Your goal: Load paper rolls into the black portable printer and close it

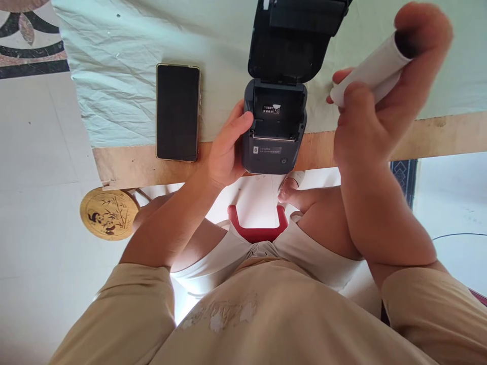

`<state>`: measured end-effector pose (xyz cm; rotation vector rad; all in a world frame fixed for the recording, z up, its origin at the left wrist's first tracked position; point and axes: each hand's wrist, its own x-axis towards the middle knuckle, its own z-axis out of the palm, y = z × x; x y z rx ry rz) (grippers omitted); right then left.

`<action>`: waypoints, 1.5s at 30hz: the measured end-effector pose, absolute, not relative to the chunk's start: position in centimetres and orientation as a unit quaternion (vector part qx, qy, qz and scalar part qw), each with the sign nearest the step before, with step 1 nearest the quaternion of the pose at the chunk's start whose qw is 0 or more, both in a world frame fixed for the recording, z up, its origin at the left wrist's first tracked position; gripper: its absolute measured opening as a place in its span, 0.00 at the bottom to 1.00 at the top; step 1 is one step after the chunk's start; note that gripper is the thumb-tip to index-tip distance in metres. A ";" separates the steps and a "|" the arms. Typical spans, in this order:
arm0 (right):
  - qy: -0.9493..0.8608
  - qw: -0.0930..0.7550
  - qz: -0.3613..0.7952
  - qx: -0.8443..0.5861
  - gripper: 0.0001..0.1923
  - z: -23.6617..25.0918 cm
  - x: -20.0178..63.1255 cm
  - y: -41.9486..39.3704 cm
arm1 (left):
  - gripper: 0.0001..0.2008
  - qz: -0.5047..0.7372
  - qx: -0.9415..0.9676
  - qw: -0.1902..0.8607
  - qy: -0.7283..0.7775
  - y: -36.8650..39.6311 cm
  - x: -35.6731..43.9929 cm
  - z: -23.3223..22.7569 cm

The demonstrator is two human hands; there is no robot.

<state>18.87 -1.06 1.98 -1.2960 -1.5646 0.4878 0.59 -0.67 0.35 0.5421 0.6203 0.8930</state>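
My left hand [230, 147] is closed around the left side of a small black label printer [272, 157], its thumb resting on the casing's edge. The printer's lid [289, 53] is swung up and back, so the inner bay shows, with a printed sticker inside. No roll shows in the bay. To the right, above the cloth, my right hand [365, 116] grips a white paper roll [371, 68] tilted up to the right. Its thumb presses the roll's near side, and the fingers curl round the far end, blurred by motion.
A dark-screened phone [177, 112] lies left of the printer near the table's front edge. Pale green cloth [220, 35] covers the wooden table [129, 165]. Below are a round wooden stool [109, 214] with a panda picture and a red U-shaped part [258, 233] between my legs.
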 end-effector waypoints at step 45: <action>-0.811 0.416 0.046 -0.408 0.07 2.3 16.1 -2.8 | 0.15 0.417 0.302 0.796 0.318 -1.1 0.3 0.1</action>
